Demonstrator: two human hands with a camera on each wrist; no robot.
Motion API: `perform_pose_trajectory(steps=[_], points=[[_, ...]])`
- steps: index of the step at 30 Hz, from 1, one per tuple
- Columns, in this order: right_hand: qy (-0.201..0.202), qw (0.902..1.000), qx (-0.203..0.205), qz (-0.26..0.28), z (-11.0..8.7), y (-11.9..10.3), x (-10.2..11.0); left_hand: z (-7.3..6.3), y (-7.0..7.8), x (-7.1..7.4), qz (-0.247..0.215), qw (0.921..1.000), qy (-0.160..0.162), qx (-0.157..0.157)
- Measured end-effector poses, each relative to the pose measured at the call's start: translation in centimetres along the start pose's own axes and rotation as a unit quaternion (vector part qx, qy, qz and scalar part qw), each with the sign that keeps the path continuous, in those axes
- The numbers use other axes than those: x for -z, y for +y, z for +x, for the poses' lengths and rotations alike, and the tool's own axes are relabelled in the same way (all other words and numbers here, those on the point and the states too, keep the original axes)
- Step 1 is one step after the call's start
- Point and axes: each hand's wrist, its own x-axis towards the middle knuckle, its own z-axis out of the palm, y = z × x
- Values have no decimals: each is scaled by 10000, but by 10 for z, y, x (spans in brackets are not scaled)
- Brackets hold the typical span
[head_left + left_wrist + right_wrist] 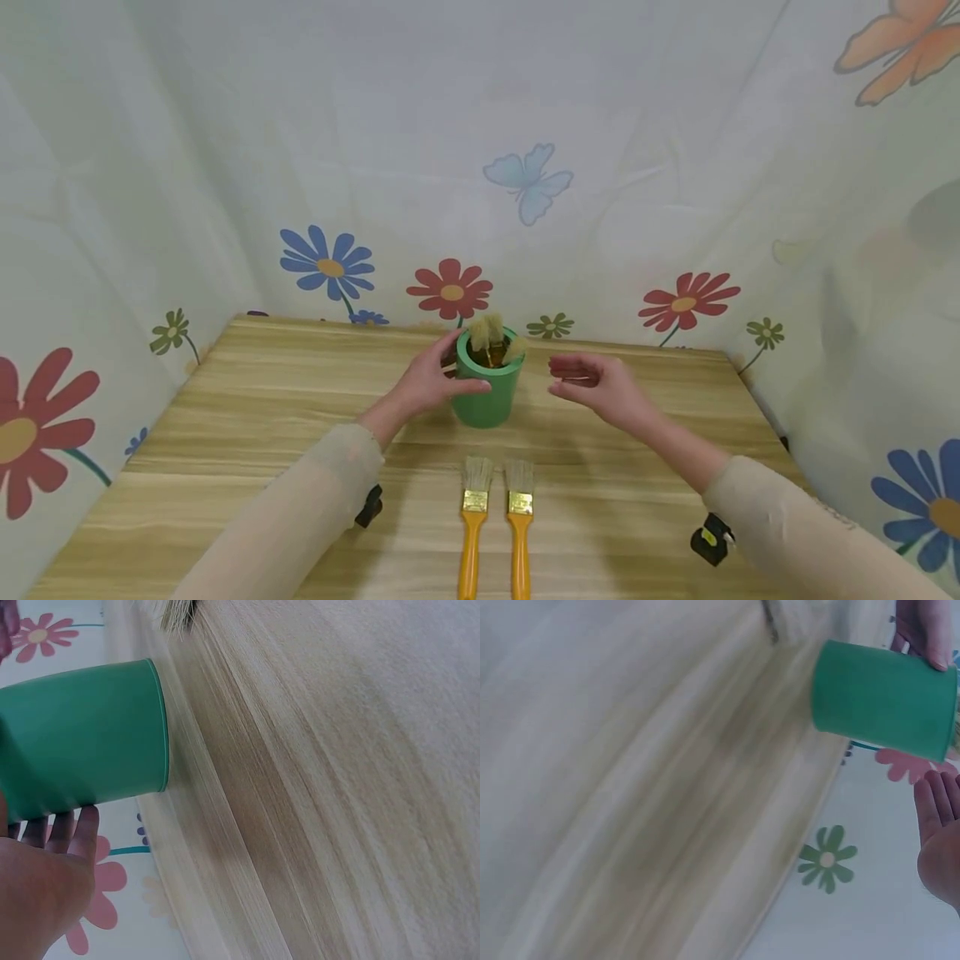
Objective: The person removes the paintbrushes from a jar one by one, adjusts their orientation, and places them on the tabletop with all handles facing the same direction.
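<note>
A green pot (486,406) stands toward the back of the table, with several paintbrushes (481,335) inside, bristles up. My left hand (431,377) holds the pot from its left side, thumb across the front below the rim and fingers round behind. In the left wrist view the fingertips lie along the side of the pot (90,735). To the right of the pot my right hand (600,387) is held in the air, fingers extended and lightly bent, with nothing in it. A gap separates it from the pot (885,701) in the right wrist view.
Two paintbrushes with orange handles, a left one (470,533) and a right one (520,533), lie side by side on the wooden table (285,392) in front of the pot. A white curtain (390,108) printed with flowers and butterflies hangs behind and at both sides.
</note>
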Motion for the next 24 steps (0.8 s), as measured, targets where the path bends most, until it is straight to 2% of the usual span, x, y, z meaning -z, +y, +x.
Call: perform_pose_trajectory(steps=[9, 24], points=[[45, 9993, 320, -180, 15, -13, 5, -2, 2, 0, -10, 10000, -8, -1], [80, 9976, 538, -419, 38, -13, -2, -2, 2, 0, 56, 10000, 11, -12]])
